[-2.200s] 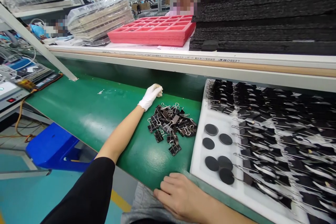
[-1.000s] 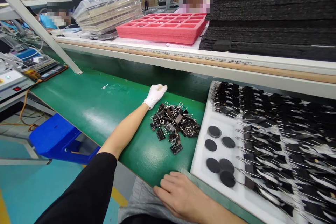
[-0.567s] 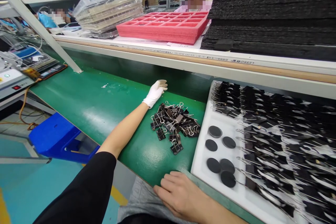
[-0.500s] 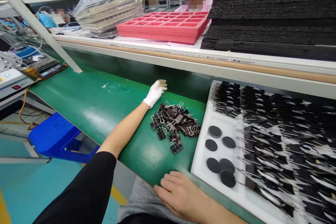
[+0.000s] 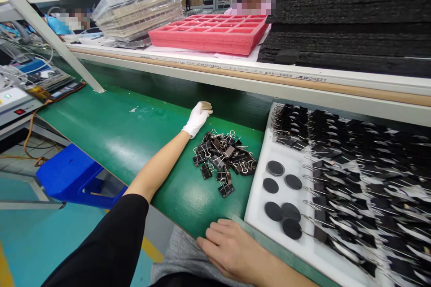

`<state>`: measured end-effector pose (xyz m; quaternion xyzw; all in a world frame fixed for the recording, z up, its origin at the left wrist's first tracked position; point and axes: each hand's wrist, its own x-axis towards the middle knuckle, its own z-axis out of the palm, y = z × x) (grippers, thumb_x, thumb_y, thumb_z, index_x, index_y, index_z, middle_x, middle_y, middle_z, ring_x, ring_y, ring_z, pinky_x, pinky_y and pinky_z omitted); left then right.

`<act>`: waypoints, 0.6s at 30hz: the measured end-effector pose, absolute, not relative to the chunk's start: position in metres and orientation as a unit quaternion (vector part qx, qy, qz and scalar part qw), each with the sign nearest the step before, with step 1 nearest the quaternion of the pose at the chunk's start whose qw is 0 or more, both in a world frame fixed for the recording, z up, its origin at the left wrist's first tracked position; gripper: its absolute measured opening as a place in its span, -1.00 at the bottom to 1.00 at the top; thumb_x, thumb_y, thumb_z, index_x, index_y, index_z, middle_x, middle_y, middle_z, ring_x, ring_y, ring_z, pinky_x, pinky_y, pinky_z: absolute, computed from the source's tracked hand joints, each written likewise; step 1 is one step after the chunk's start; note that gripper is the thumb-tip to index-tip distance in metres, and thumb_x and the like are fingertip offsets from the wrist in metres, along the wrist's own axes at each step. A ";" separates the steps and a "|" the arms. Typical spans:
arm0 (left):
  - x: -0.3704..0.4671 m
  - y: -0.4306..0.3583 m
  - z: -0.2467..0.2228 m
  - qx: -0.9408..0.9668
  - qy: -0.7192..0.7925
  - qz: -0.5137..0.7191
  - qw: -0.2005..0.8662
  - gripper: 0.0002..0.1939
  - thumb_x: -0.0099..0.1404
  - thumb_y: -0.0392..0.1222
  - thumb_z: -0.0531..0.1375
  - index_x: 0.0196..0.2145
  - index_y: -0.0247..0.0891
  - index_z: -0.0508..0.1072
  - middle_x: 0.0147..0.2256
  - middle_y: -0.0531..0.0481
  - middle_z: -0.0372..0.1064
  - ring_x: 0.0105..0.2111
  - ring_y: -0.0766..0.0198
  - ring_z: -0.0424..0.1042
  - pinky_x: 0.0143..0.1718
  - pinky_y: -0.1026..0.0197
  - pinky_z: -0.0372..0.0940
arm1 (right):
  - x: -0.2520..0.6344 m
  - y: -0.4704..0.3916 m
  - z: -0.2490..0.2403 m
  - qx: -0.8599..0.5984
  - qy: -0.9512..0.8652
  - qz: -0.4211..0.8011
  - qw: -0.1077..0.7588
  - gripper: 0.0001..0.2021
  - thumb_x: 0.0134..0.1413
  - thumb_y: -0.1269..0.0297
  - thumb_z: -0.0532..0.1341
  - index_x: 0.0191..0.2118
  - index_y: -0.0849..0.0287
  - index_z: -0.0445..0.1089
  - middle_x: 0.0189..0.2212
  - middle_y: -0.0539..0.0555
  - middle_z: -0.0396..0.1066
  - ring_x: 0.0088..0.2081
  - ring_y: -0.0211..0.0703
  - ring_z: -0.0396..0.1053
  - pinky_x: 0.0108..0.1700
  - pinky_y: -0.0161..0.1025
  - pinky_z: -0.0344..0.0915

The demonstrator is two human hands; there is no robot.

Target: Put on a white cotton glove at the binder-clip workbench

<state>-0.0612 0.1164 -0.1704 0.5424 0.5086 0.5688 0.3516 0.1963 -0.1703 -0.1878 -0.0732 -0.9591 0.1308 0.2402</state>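
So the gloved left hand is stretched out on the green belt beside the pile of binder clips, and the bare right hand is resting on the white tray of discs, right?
Not quite. The head view shows the bare right hand on the near edge of the green belt, short of the white tray, not on it. The gloved left hand does lie on the belt beside the pile of binder clips.

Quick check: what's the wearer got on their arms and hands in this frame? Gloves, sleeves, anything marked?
The left hand wears a thin white glove ending at the wrist, with soiled, brownish fingertips. The left forearm is bare up to a plain black sleeve that begins near the elbow. The right hand is ungloved, and the stretch of right forearm in view is bare too. No watch, ring, markings or cables visible on either arm.
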 end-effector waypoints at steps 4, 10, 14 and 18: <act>-0.056 0.114 -0.166 0.564 0.524 0.559 0.308 -0.69 0.31 -0.10 0.25 -0.05 -0.27 0.38 -0.03 -0.20 0.48 -0.08 0.21 0.50 0.01 0.15 0.37 | 0.196 -0.169 -0.187 -0.071 -0.959 0.131 0.240 -0.93 0.33 0.41 0.18 -0.13 0.19 0.39 -0.44 -0.03 0.28 -0.41 -0.16 0.13 -0.38 -0.12 -0.02; -0.045 0.099 -0.146 0.577 0.581 0.525 0.232 -0.77 0.29 -0.14 0.30 -0.22 -0.24 0.32 -0.29 0.01 0.36 -0.28 0.29 0.38 -0.16 0.23 0.29 | 0.190 -0.168 -0.184 -0.075 -0.967 0.094 0.223 -0.94 0.32 0.32 0.23 -0.23 0.14 0.36 -0.46 -0.08 0.26 -0.42 -0.19 0.15 -0.40 -0.17 0.06; -0.047 0.102 -0.137 0.574 0.626 0.500 0.169 -0.77 0.21 -0.23 0.29 -0.33 -0.20 0.24 -0.40 0.12 0.21 -0.37 0.29 0.25 -0.26 0.23 0.20 | 0.187 -0.159 -0.182 -0.043 -0.982 0.085 0.165 -0.92 0.35 0.31 0.24 -0.25 0.08 0.41 -0.44 -0.12 0.32 -0.37 -0.26 0.27 -0.45 -0.26 0.09; -0.048 0.109 -0.135 0.579 0.644 0.469 0.171 -0.79 0.20 -0.17 0.27 -0.34 -0.20 0.26 -0.42 0.15 0.21 -0.38 0.29 0.25 -0.25 0.23 0.18 | 0.192 -0.143 -0.168 -0.034 -0.991 0.060 0.117 -0.91 0.46 0.32 0.23 -0.06 0.00 0.50 -0.29 -0.17 0.48 -0.26 -0.41 0.39 -0.37 -0.39 0.22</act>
